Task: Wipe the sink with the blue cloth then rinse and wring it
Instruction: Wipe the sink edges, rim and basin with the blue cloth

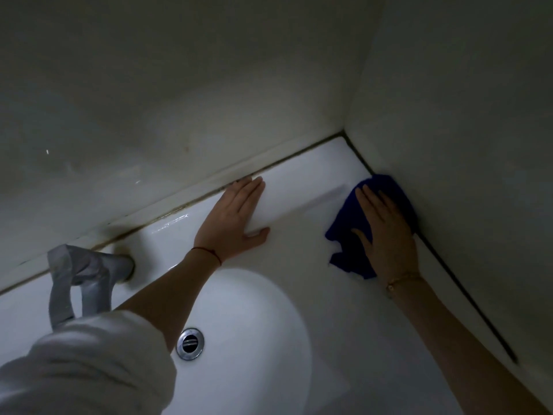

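We see the right hand (386,232) pressed flat, fingers spread, on the blue cloth (353,235) at the white sink (299,259) ledge's right corner; cloth shows beyond the fingertips and thumb. The left hand (233,220) lies open and empty beside the back wall.

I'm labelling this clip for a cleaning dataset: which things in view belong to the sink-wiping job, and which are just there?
Part of the job:
blue cloth, pressed flat under the right hand
sink ledge being wiped
left hand, braced flat on the ledge
tap, for rinsing later
drain

Just there:
walls
wrist bracelets
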Tool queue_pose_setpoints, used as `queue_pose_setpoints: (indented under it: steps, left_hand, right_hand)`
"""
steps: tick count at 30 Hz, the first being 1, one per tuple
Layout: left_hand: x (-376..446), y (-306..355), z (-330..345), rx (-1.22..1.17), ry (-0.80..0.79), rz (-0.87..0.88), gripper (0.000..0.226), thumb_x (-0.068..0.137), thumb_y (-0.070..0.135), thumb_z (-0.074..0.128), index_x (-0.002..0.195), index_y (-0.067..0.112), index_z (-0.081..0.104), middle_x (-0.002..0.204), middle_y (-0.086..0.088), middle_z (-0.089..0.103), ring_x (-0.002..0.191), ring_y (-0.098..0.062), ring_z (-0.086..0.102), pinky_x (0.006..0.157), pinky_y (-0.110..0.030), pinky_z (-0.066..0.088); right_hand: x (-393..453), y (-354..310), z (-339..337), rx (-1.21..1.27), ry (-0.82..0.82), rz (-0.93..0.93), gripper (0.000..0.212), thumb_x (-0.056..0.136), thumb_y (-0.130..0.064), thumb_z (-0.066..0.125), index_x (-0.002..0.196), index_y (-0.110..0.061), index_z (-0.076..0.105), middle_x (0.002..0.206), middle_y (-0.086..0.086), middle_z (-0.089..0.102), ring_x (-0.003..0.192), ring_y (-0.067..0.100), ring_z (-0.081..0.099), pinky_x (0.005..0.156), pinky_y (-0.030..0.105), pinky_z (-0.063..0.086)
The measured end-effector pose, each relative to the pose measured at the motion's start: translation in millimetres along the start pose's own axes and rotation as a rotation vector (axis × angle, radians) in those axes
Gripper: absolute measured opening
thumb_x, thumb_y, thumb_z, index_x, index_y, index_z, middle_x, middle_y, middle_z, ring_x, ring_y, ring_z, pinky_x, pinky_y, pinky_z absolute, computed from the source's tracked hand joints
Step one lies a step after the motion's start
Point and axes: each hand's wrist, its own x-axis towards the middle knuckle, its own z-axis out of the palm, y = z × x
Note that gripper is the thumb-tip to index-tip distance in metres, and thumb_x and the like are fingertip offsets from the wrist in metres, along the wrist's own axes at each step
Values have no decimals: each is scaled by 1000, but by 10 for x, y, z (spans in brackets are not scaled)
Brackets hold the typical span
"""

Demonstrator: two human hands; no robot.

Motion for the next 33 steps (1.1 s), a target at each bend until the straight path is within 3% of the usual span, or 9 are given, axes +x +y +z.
queue_pose_setpoints:
  steps: [7, 10, 17, 22, 28, 33]
  left_hand:
    - [4, 9, -20, 14, -4, 8, 82, 85, 40, 71, 148, -2, 38, 153, -17, 41, 144, -34, 35, 117, -49, 31]
    - [8, -3, -11, 23, -8, 7, 82, 86, 40, 70, 148, -2, 37, 153, -18, 40, 143, -35, 35, 116, -50, 32]
    - [-14, 0, 1, 36, -25, -36, 83, 86, 46, 63, 150, 2, 35, 155, -16, 39, 144, -35, 33, 118, -48, 30]
    - [-1, 52, -18, 48, -33, -58, 83, 85, 50, 56, 149, 2, 36, 154, -16, 39, 144, -33, 32, 120, -43, 28]
    - [-5, 65, -32, 53, -41, -50, 83, 85, 52, 54, 149, 1, 36, 153, -17, 40, 143, -34, 32, 121, -38, 23]
    - [-3, 68, -39, 52, -36, -44, 83, 86, 53, 53, 149, 1, 36, 153, -17, 40, 144, -33, 32, 121, -35, 20]
  right_hand:
    - [388, -69, 111, 48, 4, -13, 66, 87, -9, 66, 145, -4, 34, 150, 13, 37, 137, 33, 35, 116, 40, 23]
    - [44, -16, -16, 55, -18, 7, 66, 88, -7, 64, 146, -4, 32, 150, 13, 36, 137, 32, 35, 115, 44, 27]
    - [-1296, 245, -453, 21, -90, 136, 78, 81, -7, 70, 147, -12, 30, 149, 2, 33, 133, 24, 38, 114, 29, 20]
    - [-1359, 288, -463, 45, -103, 137, 81, 80, -11, 72, 147, -16, 25, 149, 1, 31, 133, 18, 35, 114, 23, 14]
    - [-864, 248, -269, 60, -78, 59, 73, 86, -14, 67, 148, -14, 28, 152, 4, 33, 137, 22, 35, 116, 30, 19]
    - [-1364, 351, -441, 86, -113, 104, 77, 85, -16, 68, 148, -19, 23, 152, 1, 31, 138, 17, 31, 115, 35, 23]
